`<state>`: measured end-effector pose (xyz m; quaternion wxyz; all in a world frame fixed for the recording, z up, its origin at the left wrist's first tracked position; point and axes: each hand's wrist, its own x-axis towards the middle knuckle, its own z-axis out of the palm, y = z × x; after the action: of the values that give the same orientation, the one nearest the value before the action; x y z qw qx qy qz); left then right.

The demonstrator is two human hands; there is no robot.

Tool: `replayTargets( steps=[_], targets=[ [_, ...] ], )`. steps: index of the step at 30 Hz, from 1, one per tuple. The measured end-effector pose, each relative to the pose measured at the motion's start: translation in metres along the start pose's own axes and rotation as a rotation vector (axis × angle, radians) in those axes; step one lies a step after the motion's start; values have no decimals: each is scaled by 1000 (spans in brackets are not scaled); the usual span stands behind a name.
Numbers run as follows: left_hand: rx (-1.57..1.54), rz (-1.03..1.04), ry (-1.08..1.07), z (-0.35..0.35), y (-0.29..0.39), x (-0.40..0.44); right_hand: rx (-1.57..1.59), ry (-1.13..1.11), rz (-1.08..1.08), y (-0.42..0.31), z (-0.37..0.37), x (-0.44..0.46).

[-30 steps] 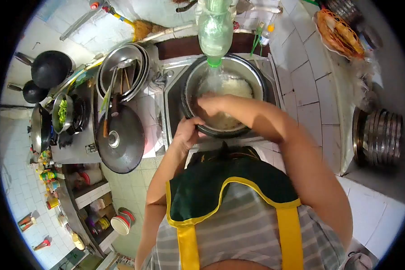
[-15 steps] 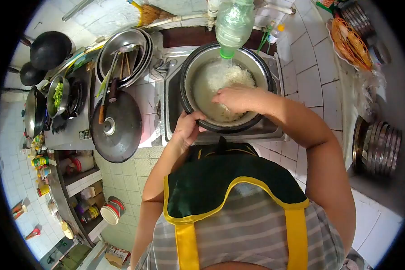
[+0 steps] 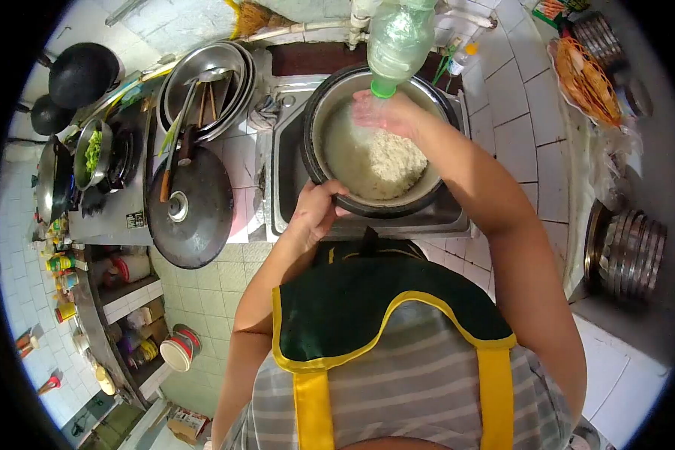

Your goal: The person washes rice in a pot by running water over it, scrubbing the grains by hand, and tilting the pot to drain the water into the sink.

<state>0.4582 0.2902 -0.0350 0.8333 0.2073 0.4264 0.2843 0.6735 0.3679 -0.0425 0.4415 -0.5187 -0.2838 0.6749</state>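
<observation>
Gripping, in the head view, the near-left rim of a dark-rimmed pot (image 3: 390, 209) with the left hand (image 3: 320, 207): thumb over the edge, fingers curled against the outside, rim pinched between. Right hand (image 3: 386, 112): over the pot's far part, fingers extended and loosely together, in water from an inverted green bottle (image 3: 401, 49). Contact with the bottle's neck: cannot tell.

Pot: one, set in a metal sink (image 3: 281, 217), containing cloudy water (image 3: 343, 157) and a mound of pale grains (image 3: 399, 159) at right. Obstructions: bottle across the far rim; right forearm across the right rim.

Surroundings, left: crumpled cloth (image 3: 265, 114) beside the sink; nested metal basins (image 3: 243, 97) with ladle (image 3: 214, 74); large dark lid (image 3: 196, 231); pan (image 3: 97, 177) of chopped greens (image 3: 93, 150).

Surroundings, right: small orange-capped bottle (image 3: 459, 61) behind the sink; orange woven basket (image 3: 586, 84); stacked metal rings or trays (image 3: 631, 256), exact kind unclear.
</observation>
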Motion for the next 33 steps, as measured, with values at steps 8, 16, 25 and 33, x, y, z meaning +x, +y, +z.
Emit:
replayTargets(
  steps=[8,16,25,33],
  targets=[
    [-32,26,94,17,12,-4,273,-128,217,-4,-23,22],
    [-77,40,59,27,24,4,-1145,84,-323,-17,-14,24],
    [-28,75,74,22,24,12,-1161,70,-460,-37,-3,-10],
    [-9,75,86,26,24,7,-1322,-133,-558,-11,6,-16]
  ],
)
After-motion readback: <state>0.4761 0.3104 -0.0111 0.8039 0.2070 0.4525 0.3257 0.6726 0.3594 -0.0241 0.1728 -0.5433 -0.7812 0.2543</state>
